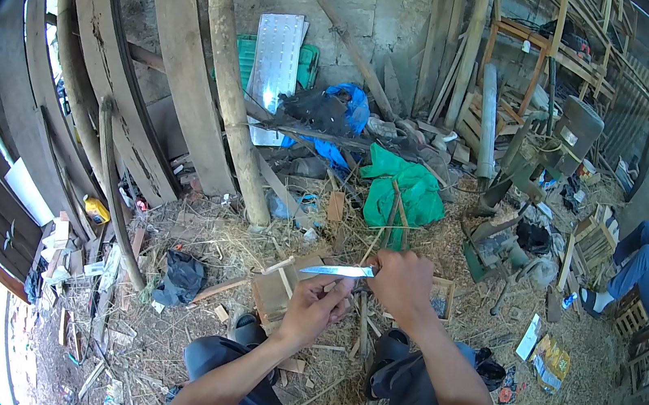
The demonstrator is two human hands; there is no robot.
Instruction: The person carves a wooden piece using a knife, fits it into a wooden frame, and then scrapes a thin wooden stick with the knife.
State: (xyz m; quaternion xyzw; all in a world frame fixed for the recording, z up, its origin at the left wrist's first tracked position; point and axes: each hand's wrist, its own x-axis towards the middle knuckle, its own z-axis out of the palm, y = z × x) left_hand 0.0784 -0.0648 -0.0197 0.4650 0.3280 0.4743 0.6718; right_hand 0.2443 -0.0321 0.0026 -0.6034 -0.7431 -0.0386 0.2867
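My right hand point(404, 283) is closed round the handle of a knife, whose shiny blade point(336, 270) points left. Just below the blade is my left hand point(317, 308), its fingers curled and pressed together close to the knife; what they hold, if anything, is too small to make out. A thin stick point(373, 246) rises beside the right hand. Under the hands lie a wooden box point(271, 298) and a small wooden tray point(449, 299), both partly hidden by my hands and arms.
Ahead lies a green sack point(399, 196), with blue plastic point(339, 155) behind it. Wooden poles point(233, 84) lean at the left. Another person's legs point(639, 273) show at the right. A black bag point(182, 278) and a yellow packet point(550, 363) lie on the straw-covered ground.
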